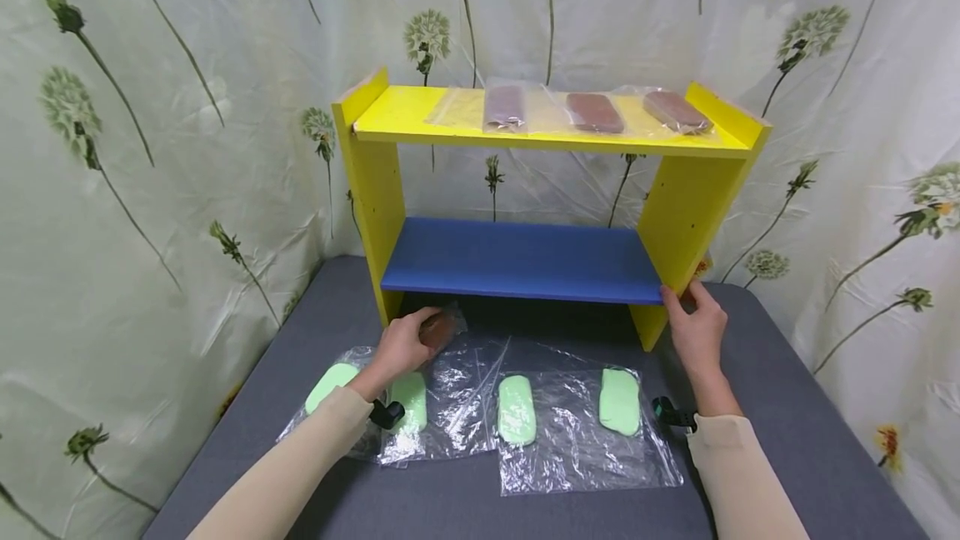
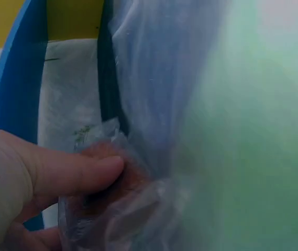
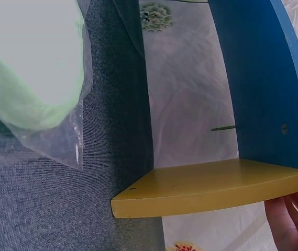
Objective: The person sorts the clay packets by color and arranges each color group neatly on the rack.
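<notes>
My left hand [image 1: 403, 346] pinches a reddish-brown bar in a clear plastic bag [image 1: 441, 328], just below the front of the blue shelf board [image 1: 525, 259]. In the left wrist view the thumb lies across the bagged bar [image 2: 130, 180]. My right hand [image 1: 697, 327] grips the right side panel of the yellow shelf unit [image 1: 686, 207] near the blue board's end. The right wrist view shows its fingers [image 3: 285, 219] against the panel's outer face. On the yellow top board lie a purplish bagged bar [image 1: 504, 107] and two reddish-brown bagged bars [image 1: 595, 112].
Several pale green bars in clear bags [image 1: 517, 411] lie on the dark grey table [image 1: 600, 515] before the unit. One green bar [image 1: 408, 402] is partly under my left wrist. A flowered curtain [image 1: 187, 190] hangs behind and at the sides.
</notes>
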A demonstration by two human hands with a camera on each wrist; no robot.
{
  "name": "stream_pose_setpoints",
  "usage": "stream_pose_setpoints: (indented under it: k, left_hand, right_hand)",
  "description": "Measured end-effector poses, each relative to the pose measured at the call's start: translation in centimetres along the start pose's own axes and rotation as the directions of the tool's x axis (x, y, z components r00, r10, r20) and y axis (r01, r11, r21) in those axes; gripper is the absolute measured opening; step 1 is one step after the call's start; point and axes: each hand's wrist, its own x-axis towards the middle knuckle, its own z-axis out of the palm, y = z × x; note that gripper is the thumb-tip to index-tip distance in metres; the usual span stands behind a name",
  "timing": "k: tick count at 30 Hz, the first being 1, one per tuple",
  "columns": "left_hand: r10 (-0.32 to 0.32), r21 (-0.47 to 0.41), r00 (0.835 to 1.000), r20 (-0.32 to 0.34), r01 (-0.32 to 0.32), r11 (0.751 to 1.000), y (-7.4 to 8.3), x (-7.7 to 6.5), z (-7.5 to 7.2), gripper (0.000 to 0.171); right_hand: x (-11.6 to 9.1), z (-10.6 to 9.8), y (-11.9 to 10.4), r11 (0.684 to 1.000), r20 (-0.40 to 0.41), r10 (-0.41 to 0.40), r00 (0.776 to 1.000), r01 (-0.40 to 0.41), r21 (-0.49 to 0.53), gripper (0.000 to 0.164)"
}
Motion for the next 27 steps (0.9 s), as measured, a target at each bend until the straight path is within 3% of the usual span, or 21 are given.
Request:
stream_pose_setpoints:
  k: [4,12,27]
  left_hand:
    - [0.029,0.048,0.999,0.039,-0.031,0.998,0.8,-0.2,-0.6,0.070]
    - [0.151,0.125,0.987,0.064,-0.158,0.980,3.3,-0.9,-2.0,0.033]
    - [0.239,0.127,0.966,0.101,-0.251,0.960,5.8,-1.8,-4.1,0.030]
  right_hand:
    - [0.1,0.1,0.1,1.000,-0.007,-0.001,1.000,0.001,-0.005,0.033]
    - [0.1,0.1,0.1,1.000,-0.004,0.017,1.000,-0.017,-0.015,0.034]
    - [0.1,0.1,-0.2,1.000,-0.001,0.019,1.000,-0.019,-0.003,0.036]
